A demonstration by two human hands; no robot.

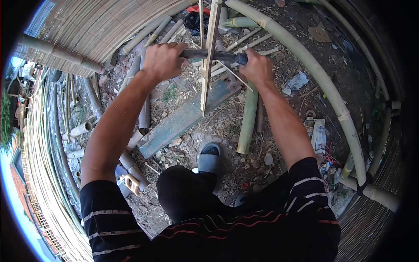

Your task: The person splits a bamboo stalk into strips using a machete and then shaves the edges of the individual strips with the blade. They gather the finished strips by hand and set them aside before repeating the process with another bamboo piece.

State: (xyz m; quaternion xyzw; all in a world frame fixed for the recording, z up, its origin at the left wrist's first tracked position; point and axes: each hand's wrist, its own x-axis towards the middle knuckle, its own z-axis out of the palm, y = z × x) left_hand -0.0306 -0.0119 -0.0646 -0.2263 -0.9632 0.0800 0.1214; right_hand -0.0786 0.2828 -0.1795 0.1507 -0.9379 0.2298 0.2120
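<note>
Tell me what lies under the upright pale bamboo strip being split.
The pale bamboo strip stands with its lower end on a worn green plank, which rests on littered dirt. Both hands, left hand and right hand, grip the dark blade crossing it. The ground beneath the plank is hidden.

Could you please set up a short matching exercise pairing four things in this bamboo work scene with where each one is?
Things:
1. left hand
2. right hand
3. bamboo strip
4. grey sandal

Places:
A. upright between the two hands
B. on the ground below the green plank
C. on the blade's right end
D. on the blade's left end

Pairs: 1-D, 2-C, 3-A, 4-B
</note>
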